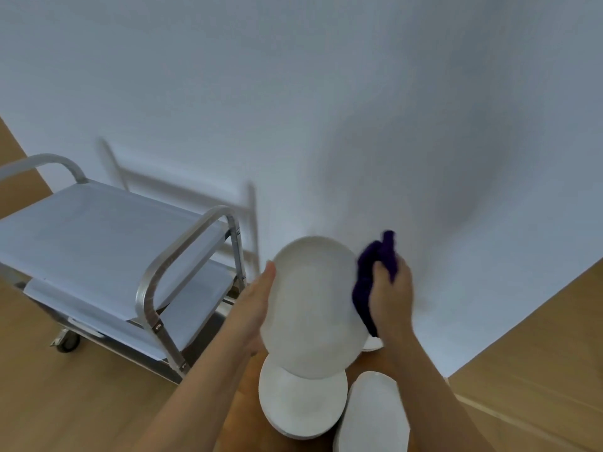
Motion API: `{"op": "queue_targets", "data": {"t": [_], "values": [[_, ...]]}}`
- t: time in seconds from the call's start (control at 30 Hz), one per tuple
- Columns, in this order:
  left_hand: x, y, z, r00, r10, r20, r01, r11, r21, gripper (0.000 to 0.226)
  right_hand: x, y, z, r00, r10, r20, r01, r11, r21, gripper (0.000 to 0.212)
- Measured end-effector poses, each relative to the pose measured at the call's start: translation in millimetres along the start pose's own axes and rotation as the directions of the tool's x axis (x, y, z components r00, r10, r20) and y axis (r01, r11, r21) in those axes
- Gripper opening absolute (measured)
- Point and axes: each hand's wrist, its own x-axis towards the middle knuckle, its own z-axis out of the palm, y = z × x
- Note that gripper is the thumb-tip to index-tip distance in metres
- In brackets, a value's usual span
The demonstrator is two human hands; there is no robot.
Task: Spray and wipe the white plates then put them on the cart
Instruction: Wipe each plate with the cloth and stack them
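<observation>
Nearest the camera, two stacks of white plates were seen on a brown wooden surface: a round stack [301, 401] at near centre and a second stack [373, 415] just to its right, cut off by the lower edge of the view. Above them a single white plate [315, 306] was held raised and tilted, its face turned toward the camera. It was supported at its left rim by the left hand [253, 308], the fingers lying straight along the edge; whether the thumb was hooked behind could not be told. At the plate's right rim a dark purple cloth [375, 272] was gripped in the curled fingers of the right hand [390, 298], bunched against the edge. The rim of another plate [372, 344] showed just behind that wrist. The plate was judged stiff, fairly heavy, breakable and probably slick where sprayed, so a hold by opposite rims, with a thumb over the lip, would be safest. To the far left a steel cart [107, 243] stood with its top shelf bare and a curved handle rail [182, 249] at its near end; that rail was judged the edge to be cleared. Open room lay between plate and cart, and a white wall [326, 109] stood beyond.
</observation>
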Motion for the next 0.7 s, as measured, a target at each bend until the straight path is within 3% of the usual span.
{"op": "queue_targets", "data": {"t": [0.07,0.13,0.23,0.33,0.4,0.5,0.57,0.7], "values": [[0.3,-9.2,12.1,0.999,0.010,-0.050,-0.009,1.000,0.022,0.065,-6.5,4.6,22.5,0.981,-0.169,0.092,0.187,0.948,-0.259,0.035],[2.1,-14.2,20.5,0.997,0.042,-0.057,-0.041,0.999,0.016,0.065,-16.8,9.9,38.3,0.968,-0.207,0.143,0.249,0.865,-0.435,0.048],[4.4,-12.0,27.3,0.989,0.097,-0.108,-0.093,0.995,0.042,0.057,-41.4,10.0,50.9,0.901,-0.276,0.334,0.399,0.830,-0.390,0.052],[7.7,-5.3,21.4,0.967,-0.008,-0.256,-0.008,0.998,-0.058,0.050,-70.6,11.2,52.8,0.786,-0.313,0.534,0.526,0.792,-0.310,0.053],[8.2,0.7,12.1,0.949,-0.052,-0.312,0.020,0.994,-0.106,0.059,-83.0,20.2,44.5,0.724,-0.336,0.602,0.591,0.752,-0.291,0.050],[5.8,1.3,2.9,0.961,-0.017,-0.275,-0.014,0.994,-0.111,0.072,-82.9,37.7,23.9,0.665,-0.365,0.652,0.701,0.606,-0.376,0.049],[3.1,-4.1,-2.6,0.973,0.004,-0.229,-0.031,0.993,-0.112,0.066,-77.0,49.8,10.9,0.676,-0.332,0.658,0.711,0.529,-0.464,0.053],[0.2,-22.8,-9.8,0.980,-0.078,-0.183,0.081,0.997,0.006,0.069,-55.2,67.1,-2.7,0.854,-0.216,0.474,0.510,0.533,-0.675,0.057]]}}
